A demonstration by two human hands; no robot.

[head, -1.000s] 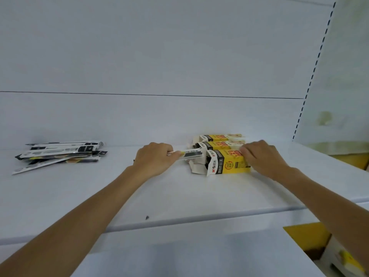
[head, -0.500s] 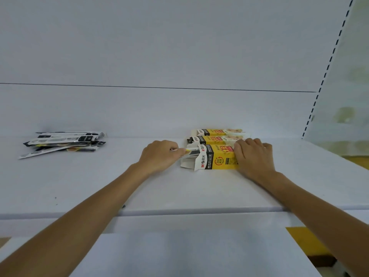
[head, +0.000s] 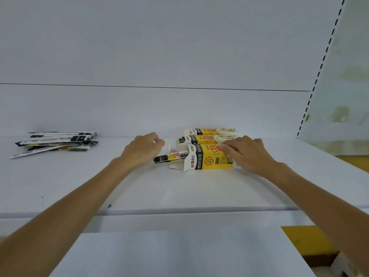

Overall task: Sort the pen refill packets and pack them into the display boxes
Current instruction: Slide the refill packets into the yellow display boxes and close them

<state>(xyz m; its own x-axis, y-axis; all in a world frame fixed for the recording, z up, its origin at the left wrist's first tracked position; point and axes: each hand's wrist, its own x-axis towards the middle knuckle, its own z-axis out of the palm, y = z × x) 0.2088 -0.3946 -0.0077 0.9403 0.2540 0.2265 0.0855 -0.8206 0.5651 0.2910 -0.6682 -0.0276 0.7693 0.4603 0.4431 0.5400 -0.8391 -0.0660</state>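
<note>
Three yellow display boxes lie side by side on the white shelf (head: 179,192): a front box (head: 209,159), a middle box (head: 205,139) and a back box (head: 209,131). A pen refill packet (head: 169,157) sticks halfway out of the front box's open left end. My left hand (head: 142,151) hovers just left of the packet's free end, its fingers loosely curled and holding nothing that I can see. My right hand (head: 247,154) lies flat on the right part of the front box and presses it down. A loose pile of refill packets (head: 56,142) sits at the far left.
The shelf's white back wall (head: 179,108) rises right behind the boxes. A slotted upright (head: 319,72) bounds the shelf on the right. Below the front edge lies a lower white shelf (head: 169,252), with yellow flooring (head: 299,236) at the lower right.
My left hand has let go of the packet, which now lies partly inside the front box, and has drawn slightly left. My right hand has stayed on the front box.
</note>
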